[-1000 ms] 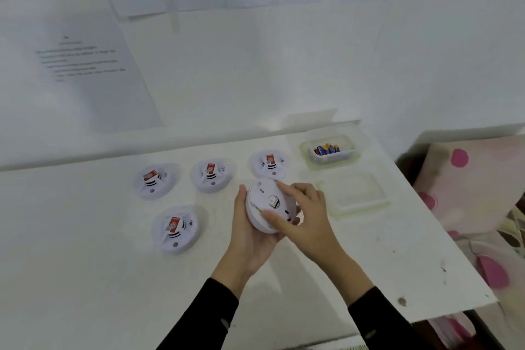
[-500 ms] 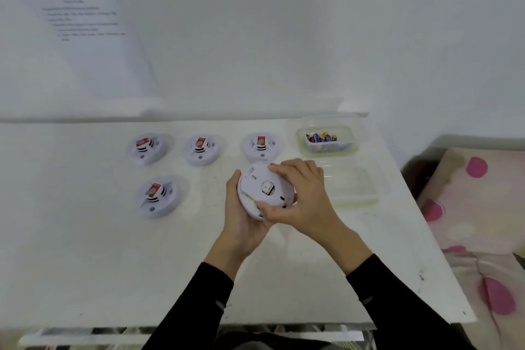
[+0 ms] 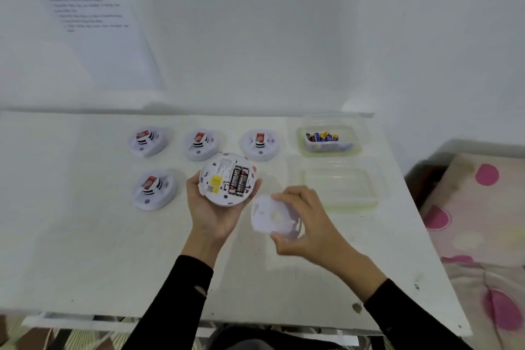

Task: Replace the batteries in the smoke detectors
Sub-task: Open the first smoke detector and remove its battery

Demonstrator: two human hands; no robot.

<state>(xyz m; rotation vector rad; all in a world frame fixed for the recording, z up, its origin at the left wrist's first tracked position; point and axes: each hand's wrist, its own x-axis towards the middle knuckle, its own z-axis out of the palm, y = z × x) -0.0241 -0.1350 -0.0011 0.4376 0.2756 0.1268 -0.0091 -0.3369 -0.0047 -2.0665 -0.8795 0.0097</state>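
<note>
- Black Eveready batteries point(image 3: 238, 183) now bared, back plate point(image 3: 271, 217) just off the smoke detector point(image 3: 217, 179)
- Left hand point(image 3: 213, 216) cups the detector, right hand point(image 3: 309, 227) pinches the plate; old cells next

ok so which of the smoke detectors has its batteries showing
The smoke detector held in the left hand: it is turned back up, two black batteries exposed. The other four detectors lie face up.
</note>
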